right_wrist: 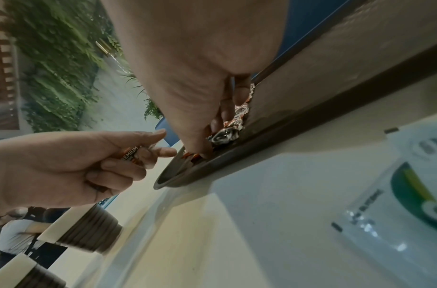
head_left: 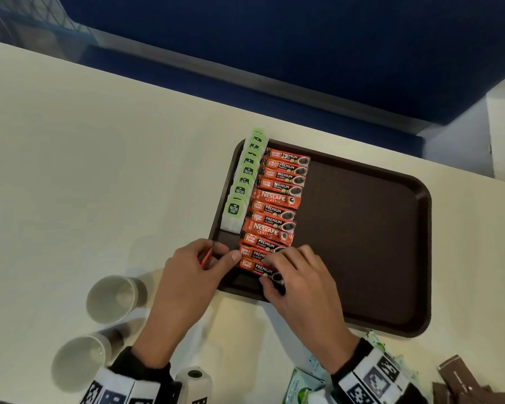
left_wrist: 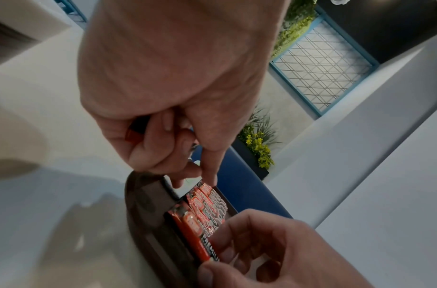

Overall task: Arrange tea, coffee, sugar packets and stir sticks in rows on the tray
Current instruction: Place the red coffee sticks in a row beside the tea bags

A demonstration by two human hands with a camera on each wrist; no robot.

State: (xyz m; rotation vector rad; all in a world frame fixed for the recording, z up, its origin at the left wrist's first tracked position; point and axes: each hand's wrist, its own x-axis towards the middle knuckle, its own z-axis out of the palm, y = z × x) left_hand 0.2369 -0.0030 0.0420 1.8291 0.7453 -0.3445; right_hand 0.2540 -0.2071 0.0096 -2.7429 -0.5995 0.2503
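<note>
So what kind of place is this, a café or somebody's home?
Likely a café or office refreshment corner, though I can't be sure: a brown serving tray holds rows of coffee sachets, paper cups stand alongside, and planters line the background.

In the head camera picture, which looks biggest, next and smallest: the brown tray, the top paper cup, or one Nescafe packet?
1. The brown tray is by far the largest.
2. The top paper cup comes next.
3. The Nescafe packet looks smallest, though it lies farther from the camera than the cup.

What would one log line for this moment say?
stage: coffee row | right hand: setting nearest coffee sachet on tray | left hand: holding spare sachet | tea row: placed
</note>
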